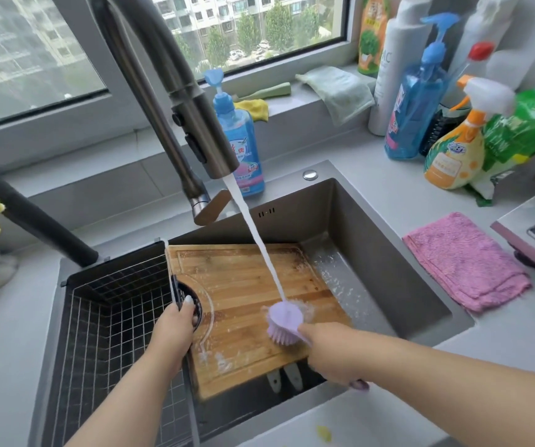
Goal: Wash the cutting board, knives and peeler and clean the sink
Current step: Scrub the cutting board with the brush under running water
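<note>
One wooden cutting board [246, 304] lies in one steel sink [388, 253], between two hands: the left hand [175, 324] and the right hand [333, 353]. One lilac brush [283, 322] sits just beyond the right hand; two pale handles [287, 380] show just left of it. One wire basket [114, 317] lies left of the left hand. Far beyond the right hand: one pink cloth [466, 262], two blue pump bottles [243, 140], one orange spray bottle [456, 146].

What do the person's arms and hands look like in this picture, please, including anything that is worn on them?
Both forearms are bare, with no sleeves, gloves, watch or bracelets showing. The left hand has a longish nail with pale polish on the visible finger. The right hand shows no rings; its nails cannot be made out.
</note>
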Motion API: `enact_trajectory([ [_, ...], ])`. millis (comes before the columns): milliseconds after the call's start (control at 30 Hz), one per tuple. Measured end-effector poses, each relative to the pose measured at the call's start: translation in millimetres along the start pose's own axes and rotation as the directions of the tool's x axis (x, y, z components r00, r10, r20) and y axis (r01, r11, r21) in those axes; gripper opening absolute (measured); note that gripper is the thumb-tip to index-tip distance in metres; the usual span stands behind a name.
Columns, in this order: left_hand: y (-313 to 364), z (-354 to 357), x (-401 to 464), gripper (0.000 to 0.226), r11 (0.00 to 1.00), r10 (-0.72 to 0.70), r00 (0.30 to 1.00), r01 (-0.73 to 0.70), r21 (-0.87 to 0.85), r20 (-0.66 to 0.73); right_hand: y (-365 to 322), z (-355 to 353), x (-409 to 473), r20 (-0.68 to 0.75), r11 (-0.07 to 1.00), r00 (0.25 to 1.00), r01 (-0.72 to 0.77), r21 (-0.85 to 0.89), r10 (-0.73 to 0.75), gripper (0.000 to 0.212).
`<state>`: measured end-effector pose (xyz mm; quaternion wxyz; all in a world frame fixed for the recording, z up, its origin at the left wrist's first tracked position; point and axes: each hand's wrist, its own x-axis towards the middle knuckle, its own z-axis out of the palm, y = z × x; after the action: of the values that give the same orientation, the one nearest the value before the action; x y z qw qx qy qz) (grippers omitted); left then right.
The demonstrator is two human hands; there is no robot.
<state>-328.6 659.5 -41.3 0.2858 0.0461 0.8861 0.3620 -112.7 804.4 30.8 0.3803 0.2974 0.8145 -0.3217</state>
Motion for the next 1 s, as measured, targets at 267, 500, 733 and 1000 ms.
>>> enact_trajectory([
  [267, 4, -5, -2, 0.054, 0.967, -0.082, 0.985, 0.115, -0.227, 0.151, -36, 11, 13, -0.164, 0.968, 0.981, 0.135, 0.214, -0.101, 0.061],
  [500, 11, -14, -2, 0.063, 0.891, -0.159, 0.946, 0.261, -0.372, 0.282, -79, -9, 36, -0.283, 0.937, 0.949, 0.217, 0.272, -0.138, 0.067],
  [733, 6, -14, 5, 0.06, 0.863, -0.161, 0.935, 0.288, -0.416, 0.316, -95, 12, 1, -0.212, 0.918, 0.963, 0.232, 0.322, -0.169, 0.077],
  [1000, 7, -18, 1, 0.061, 0.852, -0.148, 0.921, 0.304, -0.426, 0.36, -95, 0, 39, -0.258, 0.949, 0.966, 0.07, 0.308, 0.013, 0.066],
])
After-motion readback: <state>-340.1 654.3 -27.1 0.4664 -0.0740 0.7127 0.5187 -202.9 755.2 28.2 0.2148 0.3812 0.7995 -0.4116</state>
